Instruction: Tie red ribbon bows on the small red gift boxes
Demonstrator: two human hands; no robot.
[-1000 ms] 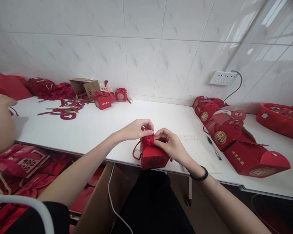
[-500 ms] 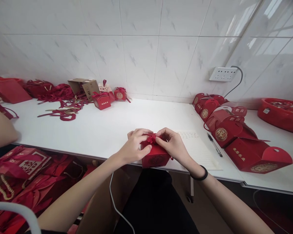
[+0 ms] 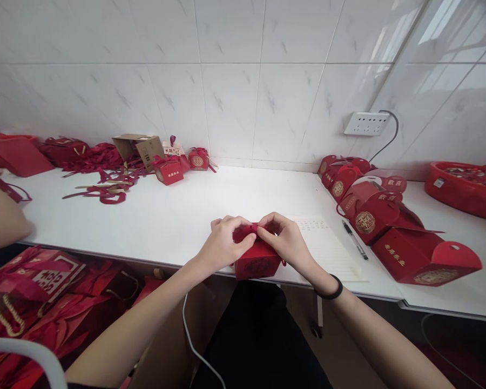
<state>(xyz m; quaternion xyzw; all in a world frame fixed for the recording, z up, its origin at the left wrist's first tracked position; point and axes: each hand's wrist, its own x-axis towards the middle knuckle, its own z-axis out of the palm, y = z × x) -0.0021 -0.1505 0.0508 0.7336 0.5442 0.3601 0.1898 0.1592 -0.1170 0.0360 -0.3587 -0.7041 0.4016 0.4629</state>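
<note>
A small red box (image 3: 257, 260) with a round emblem on its front stands at the table's front edge, before my body. On its top is a red ribbon bow (image 3: 254, 228). My left hand (image 3: 227, 240) pinches the bow's left side between thumb and fingers. From the right, my right hand (image 3: 281, 237) pinches the other side of the ribbon, its thumb close to the left thumb. The fingers hide much of the bow and the box's top.
Right of my hands lie a written sheet (image 3: 332, 254), a pen (image 3: 355, 240), red boxes (image 3: 392, 254) and a red basin (image 3: 461, 189). Ribbons (image 3: 105, 189), a cardboard box (image 3: 140, 148) and small boxes stand back left. Another person's arm (image 3: 6, 216) rests far left.
Both hands have closed in on the bow, with fingertips and thumbs nearer each other at its knot. The box stays in place; the view has shifted slightly.
</note>
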